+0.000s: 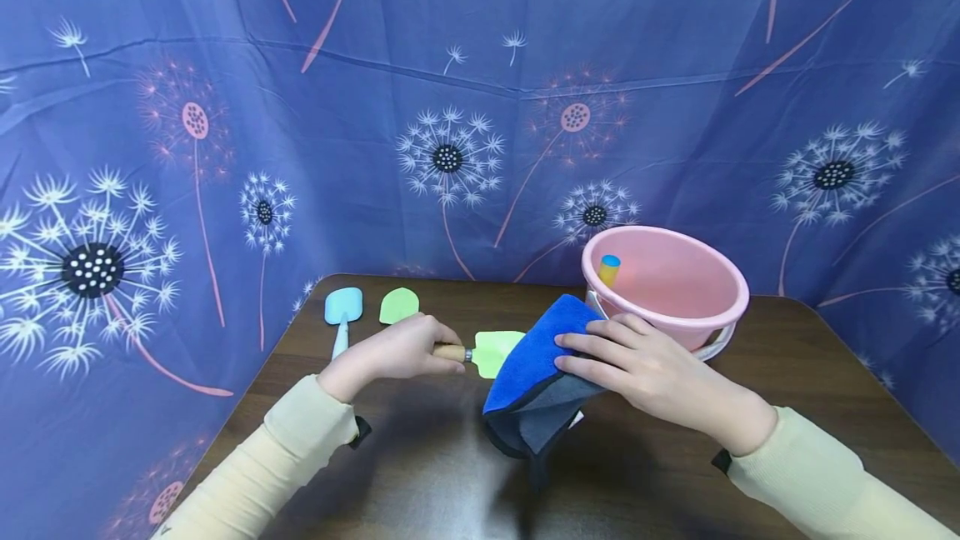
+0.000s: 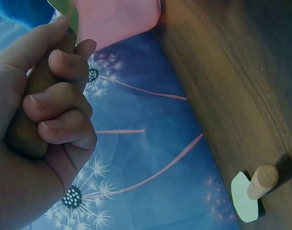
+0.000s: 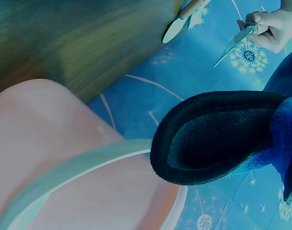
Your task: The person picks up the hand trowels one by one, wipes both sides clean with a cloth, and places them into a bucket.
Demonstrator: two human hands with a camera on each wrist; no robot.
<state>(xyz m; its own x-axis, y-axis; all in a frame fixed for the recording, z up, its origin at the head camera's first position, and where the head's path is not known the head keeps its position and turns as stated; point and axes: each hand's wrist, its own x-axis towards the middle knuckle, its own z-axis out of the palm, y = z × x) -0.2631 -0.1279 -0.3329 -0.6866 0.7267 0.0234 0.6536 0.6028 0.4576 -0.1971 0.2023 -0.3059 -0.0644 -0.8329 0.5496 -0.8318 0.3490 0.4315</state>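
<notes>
You have tabletop [image 1: 420,473] running from your hands toward 6 o'clock and out to 4 o'clock; its far edge, at 12 o'clock, meets the patterned curtain [image 1: 337,148], and the bucket [image 1: 693,324] stands just beyond your right hand [image 1: 645,365], at 1 o'clock. The light-blue shovel [image 1: 343,307] lies at 10 o'clock of your left hand [image 1: 412,347], near the side edge. From the head, the trowel [image 1: 487,354] seems to meet the cloth [image 1: 540,357]; the right wrist view shows a gap between them. The left wrist view shows the wooden handle of the leaf-shaped tool [image 1: 399,305], hidden from above. Your left fingers curl round the trowel's grip; your right hand holds the cloth, fingers over it, thumb hidden. The trowel's long axis runs 9 to 3 o'clock, blade toward 3.
</notes>
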